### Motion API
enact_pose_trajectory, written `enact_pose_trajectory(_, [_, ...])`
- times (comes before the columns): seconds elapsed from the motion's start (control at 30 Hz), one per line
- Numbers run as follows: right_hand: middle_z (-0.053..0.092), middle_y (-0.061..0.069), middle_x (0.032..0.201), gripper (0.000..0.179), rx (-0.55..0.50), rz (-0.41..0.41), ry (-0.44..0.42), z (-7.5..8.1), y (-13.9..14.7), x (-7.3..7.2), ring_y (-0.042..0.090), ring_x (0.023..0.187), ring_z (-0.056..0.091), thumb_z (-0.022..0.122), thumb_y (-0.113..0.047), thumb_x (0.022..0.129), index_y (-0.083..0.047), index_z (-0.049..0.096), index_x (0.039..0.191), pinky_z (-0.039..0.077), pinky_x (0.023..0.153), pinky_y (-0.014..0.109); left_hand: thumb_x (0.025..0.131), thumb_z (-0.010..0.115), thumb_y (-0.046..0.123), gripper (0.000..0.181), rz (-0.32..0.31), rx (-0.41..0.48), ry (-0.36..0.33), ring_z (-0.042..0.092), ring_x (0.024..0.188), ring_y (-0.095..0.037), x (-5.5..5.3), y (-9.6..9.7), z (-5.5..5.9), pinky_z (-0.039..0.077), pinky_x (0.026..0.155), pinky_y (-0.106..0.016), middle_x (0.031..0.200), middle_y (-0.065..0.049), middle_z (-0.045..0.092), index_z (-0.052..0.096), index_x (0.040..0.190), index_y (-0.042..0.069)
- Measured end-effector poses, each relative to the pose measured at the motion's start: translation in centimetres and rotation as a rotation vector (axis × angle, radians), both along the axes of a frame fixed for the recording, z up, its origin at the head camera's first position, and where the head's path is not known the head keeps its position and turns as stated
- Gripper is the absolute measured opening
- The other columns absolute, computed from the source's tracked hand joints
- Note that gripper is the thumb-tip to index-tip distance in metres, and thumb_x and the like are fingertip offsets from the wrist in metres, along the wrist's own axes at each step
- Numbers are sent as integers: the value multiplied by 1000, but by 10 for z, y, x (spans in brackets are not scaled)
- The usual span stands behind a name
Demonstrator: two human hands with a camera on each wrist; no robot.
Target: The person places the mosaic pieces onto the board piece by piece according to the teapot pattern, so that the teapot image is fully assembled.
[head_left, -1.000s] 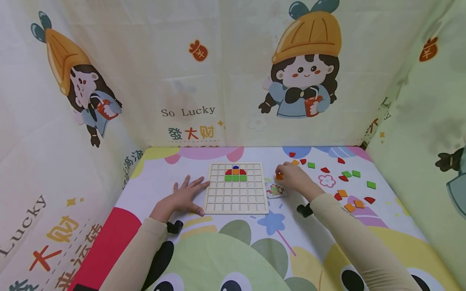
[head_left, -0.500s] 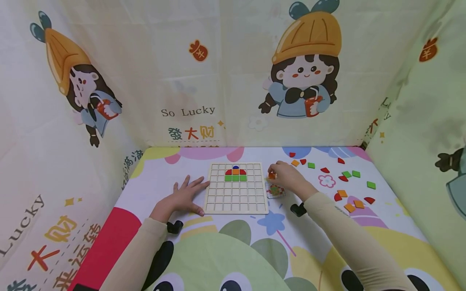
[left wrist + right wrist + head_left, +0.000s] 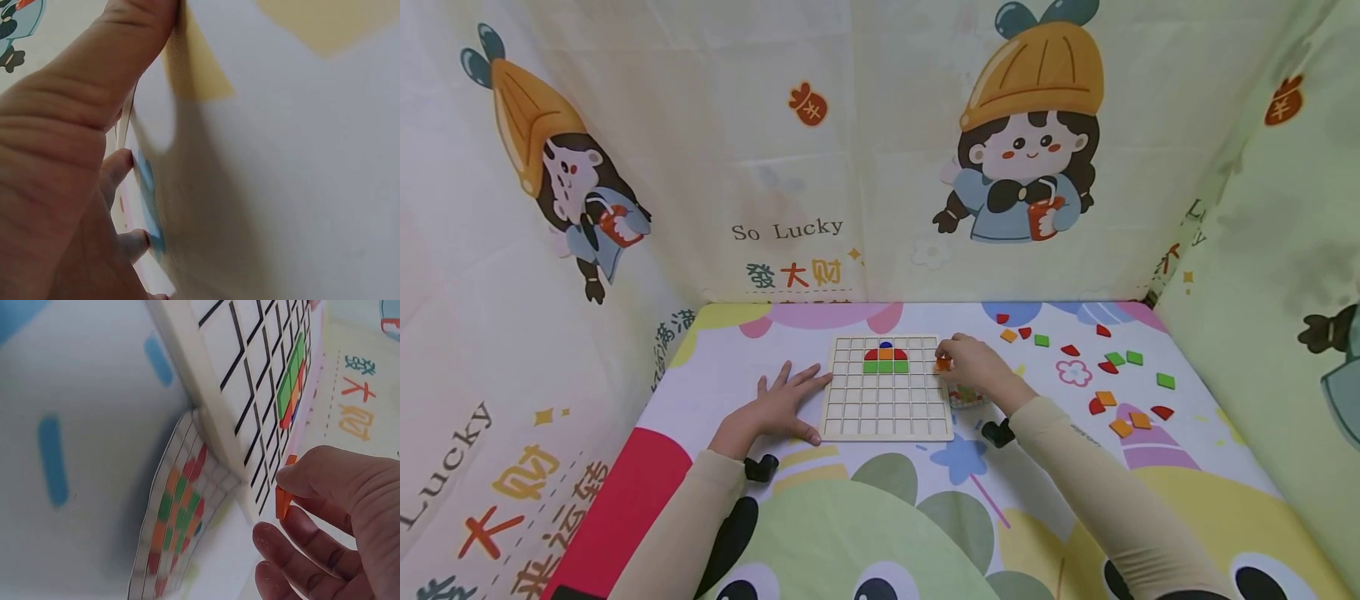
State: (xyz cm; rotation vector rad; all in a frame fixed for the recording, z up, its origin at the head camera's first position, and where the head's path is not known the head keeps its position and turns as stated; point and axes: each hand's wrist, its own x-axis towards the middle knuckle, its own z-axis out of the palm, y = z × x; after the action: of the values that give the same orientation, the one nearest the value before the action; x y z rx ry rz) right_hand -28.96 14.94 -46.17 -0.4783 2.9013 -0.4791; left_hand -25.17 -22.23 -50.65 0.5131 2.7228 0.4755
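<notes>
A white grid board [image 3: 887, 408] lies on the table, with green, red, orange and blue pieces filling a few cells near its top. My right hand [image 3: 981, 371] pinches an orange square tile [image 3: 286, 490] between thumb and finger, at the board's right edge. Below that hand a pattern card [image 3: 181, 506] with coloured squares lies against the board's side, partly covered in the head view. My left hand [image 3: 782, 406] rests flat with fingers spread, its fingertips at the board's left edge.
Loose red, green and orange pieces are scattered on the right of the table, among them a green tile [image 3: 1165, 381], a red quarter-round piece [image 3: 1162, 412] and an orange tile [image 3: 1121, 428]. A printed cloth wall [image 3: 880, 167] stands behind the table.
My right hand has moved left with the orange tile, from beyond the card to the board's right edge. The left hand has stayed where it was.
</notes>
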Motion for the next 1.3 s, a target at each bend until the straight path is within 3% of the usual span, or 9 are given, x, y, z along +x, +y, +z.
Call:
enact_pose_trajectory(0.43, [68, 5, 114, 31, -45, 21, 10, -8, -28, 3, 22, 98, 61, 80, -21, 92, -12, 72, 120, 56, 95, 39, 64, 90, 61, 119, 7, 7, -9, -9, 157, -53, 0, 1, 0, -5, 111, -84, 175, -4, 15, 31, 164, 35])
enact_pose_trajectory(1.3, [69, 2, 112, 26, -16, 114, 91, -27, -63, 0, 19, 97, 63, 77, -17, 93, -14, 75, 118, 56, 92, 38, 66, 91, 59, 118, 10, -3, -9, -9, 157, -53, 1, 2, 3, -4, 112, -84, 175, -4, 14, 31, 164, 34])
